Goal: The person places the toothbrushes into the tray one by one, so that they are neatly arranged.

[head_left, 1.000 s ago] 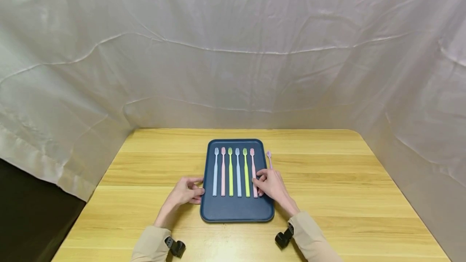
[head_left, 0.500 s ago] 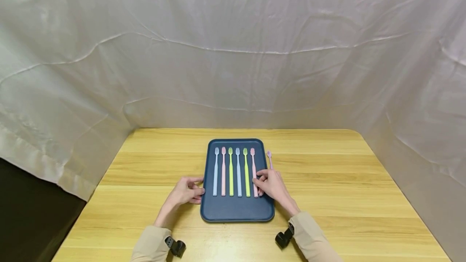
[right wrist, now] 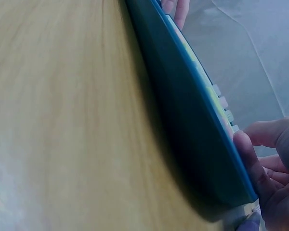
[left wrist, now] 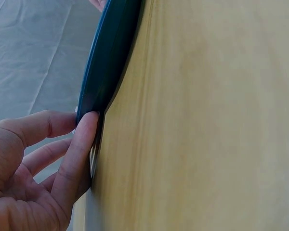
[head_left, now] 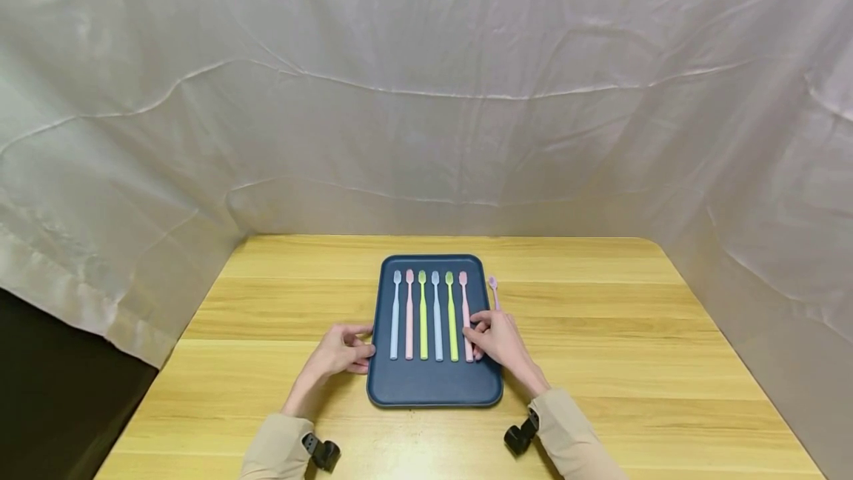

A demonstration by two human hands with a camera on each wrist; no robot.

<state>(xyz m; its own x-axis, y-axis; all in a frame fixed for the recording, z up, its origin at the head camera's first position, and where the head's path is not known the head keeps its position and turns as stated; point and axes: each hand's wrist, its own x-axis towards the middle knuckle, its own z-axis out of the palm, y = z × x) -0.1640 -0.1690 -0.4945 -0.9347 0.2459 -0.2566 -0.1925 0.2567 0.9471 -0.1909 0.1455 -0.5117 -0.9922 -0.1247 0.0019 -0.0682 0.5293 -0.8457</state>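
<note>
A dark blue tray [head_left: 433, 385] lies on the wooden table in the head view. Several toothbrushes stand in a row on it, heads away from me: blue, pink, yellow-green, blue, yellow-green, pink. My right hand [head_left: 501, 339] reaches over the tray's right rim and pinches the handle of the rightmost pink toothbrush [head_left: 464, 301]. My left hand [head_left: 341, 351] holds the tray's left edge. The left wrist view shows left fingers [left wrist: 72, 166] against the outer wall. Just outside the right rim is a lilac toothbrush [head_left: 493, 289], its handle hidden by my right hand.
Wooden tabletop [head_left: 600, 347] extends on both sides of the tray. Pale grey fabric [head_left: 426, 132] hangs behind the table and along its sides. A dark area [head_left: 60, 391] shows at lower left. Each sleeved wrist carries a small black camera [head_left: 323, 455].
The pink toothbrush at my right hand has shifted very slightly to the right. Both hands otherwise keep almost the same places.
</note>
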